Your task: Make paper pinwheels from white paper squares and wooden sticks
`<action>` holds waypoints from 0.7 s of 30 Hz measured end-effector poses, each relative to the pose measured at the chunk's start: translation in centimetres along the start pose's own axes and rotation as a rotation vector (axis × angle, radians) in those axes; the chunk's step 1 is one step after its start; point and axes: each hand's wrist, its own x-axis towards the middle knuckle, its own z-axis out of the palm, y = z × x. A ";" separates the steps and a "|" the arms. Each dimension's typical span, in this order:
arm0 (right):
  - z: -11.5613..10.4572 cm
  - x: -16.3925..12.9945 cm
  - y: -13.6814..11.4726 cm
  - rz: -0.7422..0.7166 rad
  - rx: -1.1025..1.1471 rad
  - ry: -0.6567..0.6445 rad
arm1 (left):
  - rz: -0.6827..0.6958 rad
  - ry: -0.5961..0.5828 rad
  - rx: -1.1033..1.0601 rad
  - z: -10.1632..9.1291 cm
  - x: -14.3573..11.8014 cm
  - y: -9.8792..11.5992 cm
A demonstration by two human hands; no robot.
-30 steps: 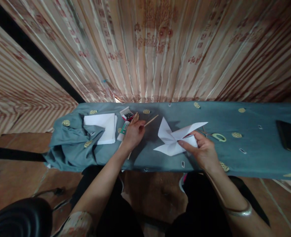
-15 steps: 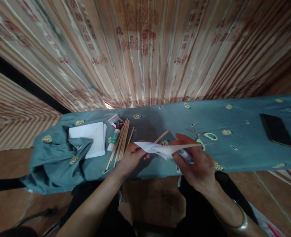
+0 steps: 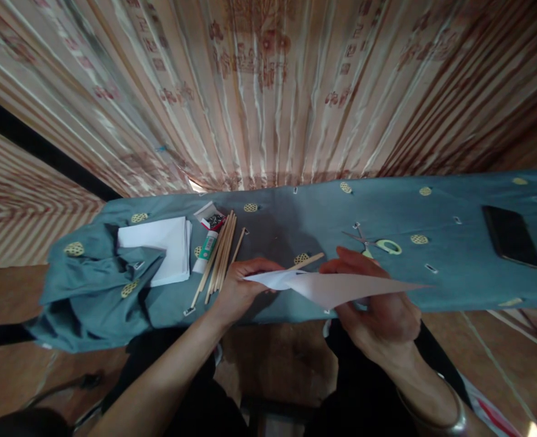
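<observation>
Paper, white and folded with pointed tips, is above the teal cloth-covered bench; beside it, the left hand grips a thin pale wooden stick. Behind it, the right hand's grip is hidden; I cannot tell whether it is closed.

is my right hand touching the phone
Apart. The head view shows a wide strip of bare cloth between the right hand and the phone, which lies off to the right.
</observation>
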 end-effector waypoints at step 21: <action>-0.6 -0.2 0.1 0.022 0.178 -0.035 | 0.021 0.029 -0.016 -0.1 0.4 -1.2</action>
